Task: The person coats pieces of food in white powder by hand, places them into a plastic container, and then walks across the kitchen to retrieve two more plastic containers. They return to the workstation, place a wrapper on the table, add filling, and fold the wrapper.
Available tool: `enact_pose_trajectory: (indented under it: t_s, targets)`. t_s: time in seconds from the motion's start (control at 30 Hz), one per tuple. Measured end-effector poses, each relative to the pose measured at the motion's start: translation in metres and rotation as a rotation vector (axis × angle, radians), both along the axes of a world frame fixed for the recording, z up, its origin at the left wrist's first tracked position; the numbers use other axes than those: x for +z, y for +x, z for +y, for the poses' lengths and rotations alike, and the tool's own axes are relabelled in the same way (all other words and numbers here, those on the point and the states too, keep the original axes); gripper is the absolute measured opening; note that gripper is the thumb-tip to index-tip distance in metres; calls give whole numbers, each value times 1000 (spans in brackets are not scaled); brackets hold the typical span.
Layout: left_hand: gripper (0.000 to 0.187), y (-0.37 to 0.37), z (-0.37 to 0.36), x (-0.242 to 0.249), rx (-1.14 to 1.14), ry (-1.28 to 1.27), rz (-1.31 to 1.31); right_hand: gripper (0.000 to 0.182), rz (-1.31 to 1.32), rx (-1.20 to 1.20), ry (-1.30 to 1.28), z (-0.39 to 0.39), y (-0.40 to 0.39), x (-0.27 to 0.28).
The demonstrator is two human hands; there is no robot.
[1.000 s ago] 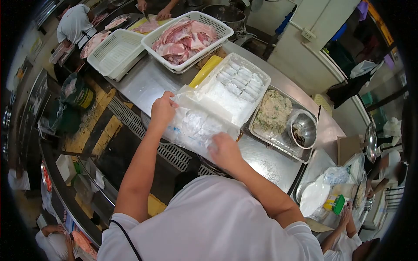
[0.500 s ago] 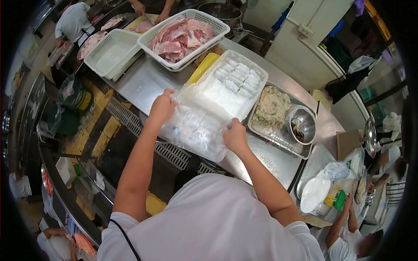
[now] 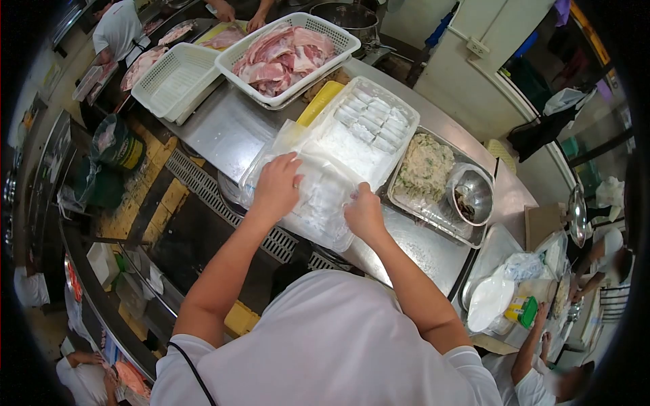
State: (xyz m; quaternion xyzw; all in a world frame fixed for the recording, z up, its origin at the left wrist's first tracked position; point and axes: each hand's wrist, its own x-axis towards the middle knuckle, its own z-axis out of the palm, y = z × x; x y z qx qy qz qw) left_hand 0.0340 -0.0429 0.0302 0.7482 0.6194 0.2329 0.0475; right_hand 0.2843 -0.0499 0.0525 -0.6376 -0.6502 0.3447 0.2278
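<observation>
Left hand (image 3: 277, 188) lies on the plastic sheet (image 3: 323, 184), whether gripping I cannot tell; right hand (image 3: 365, 215) pinches the sheet's edge, white rolls (image 3: 371, 123) beyond both

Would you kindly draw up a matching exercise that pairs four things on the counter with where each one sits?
Things
1. Raw meat
2. Metal bowl
3. Thin sheet
4. White rolls

Places
A. In the metal tray, beside the pale mixture
B. At the far end of the tray of white powder
C. In the white basket
D. Between the left hand and the right hand

Right pairs: 1-C, 2-A, 3-D, 4-B
</observation>
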Motion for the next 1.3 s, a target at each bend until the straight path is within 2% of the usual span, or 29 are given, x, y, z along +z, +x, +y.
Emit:
enact_pose_trajectory:
  t_s: [0.07,0.17,0.33,0.43,0.53,0.63,0.73,0.83,0.93,1.03,1.17,1.27,1.3]
  targets:
    - [53,10,-8,-3,36,-36,189,27,-31,17,12,0,0,3]
    - [64,-3,-2,-14,65,-254,173,27,-81,51,52,3,3,4]
    - [64,-19,1,-13,72,-289,262,26,-99,99,92,4,3,3]
    - [64,-19,3,-11,49,-293,306,27,-160,118,30,3,3,10]
    - [64,-18,2,-6,27,-319,301,32,-426,151,62,0,4,36]
    - [64,-17,-1,-2,12,-333,287,32,-364,138,300,-8,3,72]
    - [65,-19,-1,-4,-2,-326,285,34,-208,314,497,-11,-3,55]
    - [66,-23,-2,-5,-35,-326,297,39,-199,559,359,-20,-17,30]
    - [68,-28,-5,-8,-56,-319,288,44,-360,753,440,-19,-22,-12]
    - [66,-32,-6,-5,-49,-327,283,46,-430,805,423,-20,-22,-17]
    - [63,-30,-9,6,-53,-216,287,45,-373,699,409,-17,-30,4]
    - [57,-31,-15,47,-18,-250,151,46,-350,683,371,-13,-38,9]
    - [55,-37,-16,48,-15,-190,104,48,-375,705,346,-15,-41,9]
